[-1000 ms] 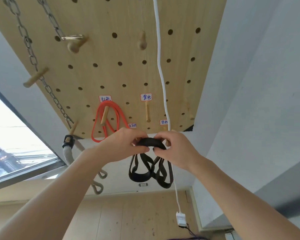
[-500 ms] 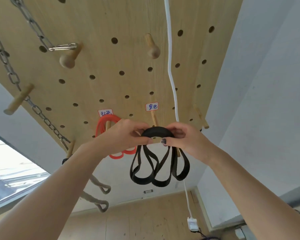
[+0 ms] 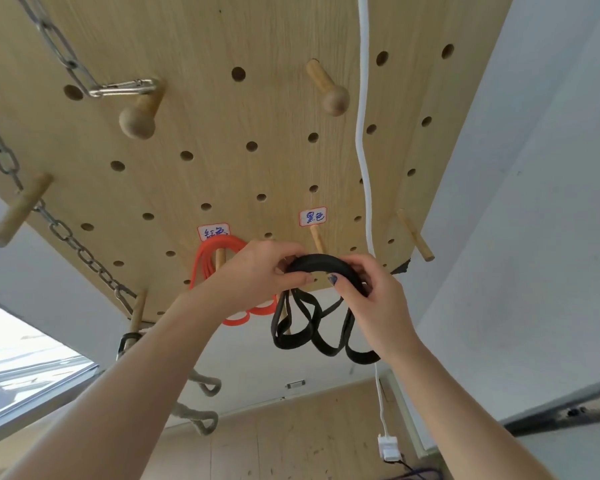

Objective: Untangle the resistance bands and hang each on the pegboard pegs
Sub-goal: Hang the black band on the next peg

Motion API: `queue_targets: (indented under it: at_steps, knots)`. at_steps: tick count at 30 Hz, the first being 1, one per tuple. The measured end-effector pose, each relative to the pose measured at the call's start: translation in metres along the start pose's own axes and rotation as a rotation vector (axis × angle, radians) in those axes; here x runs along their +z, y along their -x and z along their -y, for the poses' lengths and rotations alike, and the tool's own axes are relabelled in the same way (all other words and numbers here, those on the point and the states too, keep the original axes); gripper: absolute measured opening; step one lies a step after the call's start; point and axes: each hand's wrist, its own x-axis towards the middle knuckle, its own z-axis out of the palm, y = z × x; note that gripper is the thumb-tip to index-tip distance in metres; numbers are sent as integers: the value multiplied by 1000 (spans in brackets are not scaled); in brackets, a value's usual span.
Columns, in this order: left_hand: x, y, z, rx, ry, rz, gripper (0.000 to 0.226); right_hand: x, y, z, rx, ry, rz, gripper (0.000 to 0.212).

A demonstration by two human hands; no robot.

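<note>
A person's left hand and right hand pinch the top of a black resistance band, fingers and thumbs curled round a bunched arch of it while its loops dangle below, just under the short wooden peg beneath the right-hand handwritten label on a pale wooden pegboard. To the left, a red resistance band already hangs on its own labelled peg, partly hidden behind the left hand. The step in hand appears to be hanging the black band: it looks free of the red one, though its lower loops cross each other and may want shaking out. The next move likely calls for lifting the gathered arch a little higher and slipping it over the peg's tip, both hands keeping the strands together so none slide off. Farther left on the board, a steel chain runs diagonally, clipped by a carabiner to a knobbed peg; a white cord drops down the board's right side. Pale walls flank the board, a window shows at lower left, and wooden flooring lies below.
</note>
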Motion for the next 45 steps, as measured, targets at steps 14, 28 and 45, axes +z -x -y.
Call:
queue_targets:
  at_steps: [14, 28, 45]
  knots:
    - [26, -17, 17, 1, 116, -98, 18, 13, -16, -15, 194, -318, -49, 21]
    - [36, -34, 24, -55, 155, -339, 27, 24, -61, -8, 197, -381, -104, 26]
    - [23, -29, 1, -229, 237, -141, 9, 0, -70, -25, 223, -428, 46, 27]
